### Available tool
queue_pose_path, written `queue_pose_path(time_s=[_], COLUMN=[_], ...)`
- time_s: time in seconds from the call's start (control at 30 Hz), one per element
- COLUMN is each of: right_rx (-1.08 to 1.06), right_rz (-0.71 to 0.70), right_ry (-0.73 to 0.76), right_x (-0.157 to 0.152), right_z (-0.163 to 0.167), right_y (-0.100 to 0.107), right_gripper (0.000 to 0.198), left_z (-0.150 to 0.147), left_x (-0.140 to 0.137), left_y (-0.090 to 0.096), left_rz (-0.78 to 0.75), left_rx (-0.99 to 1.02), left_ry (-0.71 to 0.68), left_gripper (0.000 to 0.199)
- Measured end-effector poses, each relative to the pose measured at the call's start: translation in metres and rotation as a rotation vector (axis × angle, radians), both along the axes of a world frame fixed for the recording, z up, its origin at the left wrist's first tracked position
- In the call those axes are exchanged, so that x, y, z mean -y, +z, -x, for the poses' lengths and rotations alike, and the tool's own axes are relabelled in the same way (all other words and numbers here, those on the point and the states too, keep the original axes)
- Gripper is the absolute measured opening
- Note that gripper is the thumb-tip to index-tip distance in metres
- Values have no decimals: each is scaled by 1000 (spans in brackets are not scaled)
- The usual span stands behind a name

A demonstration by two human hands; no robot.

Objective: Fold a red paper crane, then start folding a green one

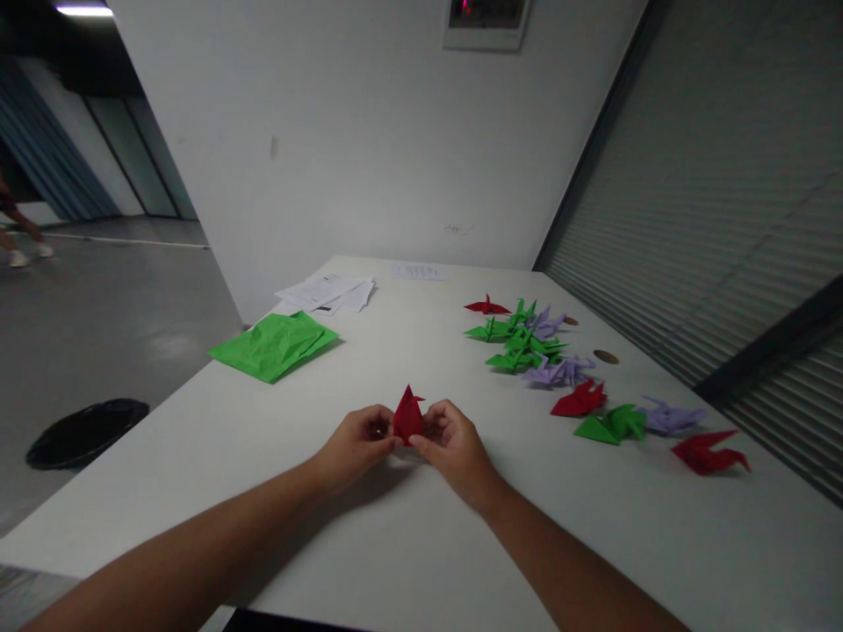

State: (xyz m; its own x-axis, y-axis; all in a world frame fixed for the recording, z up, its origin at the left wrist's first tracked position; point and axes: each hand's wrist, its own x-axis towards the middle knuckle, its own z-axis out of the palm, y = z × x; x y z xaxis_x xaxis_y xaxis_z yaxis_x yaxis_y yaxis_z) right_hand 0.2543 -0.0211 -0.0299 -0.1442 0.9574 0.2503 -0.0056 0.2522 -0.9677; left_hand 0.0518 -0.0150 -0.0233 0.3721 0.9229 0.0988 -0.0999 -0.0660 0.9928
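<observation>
White table [408,544] filling the lower frame, with left hand [356,443] and right hand [453,443] at center both pinching a half-folded red paper piece [407,414], held upright just above the tabletop, probably to work a crease. Further back at right, finished paper cranes [527,342] parked out of the way; upper left, crumpled green sheet [273,344] and white papers [327,291].

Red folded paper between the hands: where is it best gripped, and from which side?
Probably by its lower folded body, pinched from left and right. The red folded paper stands point-up on the white table, and the left hand and right hand already pinch its base, leaving the tip free.
</observation>
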Motion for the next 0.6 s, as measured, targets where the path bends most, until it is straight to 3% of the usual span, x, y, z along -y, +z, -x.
queue_pose_path(time_s=[0.27,0.6], right_rx=[-21,-31], right_rz=[67,111], right_ry=[81,43], right_x=[-1,0], right_z=[1,0], right_y=[-3,0], right_gripper=[40,48], left_z=[0,0], left_x=[-2,-2], left_y=[-4,0], left_rz=[56,88], left_rx=[62,53], left_ry=[-7,47], left_gripper=[33,41])
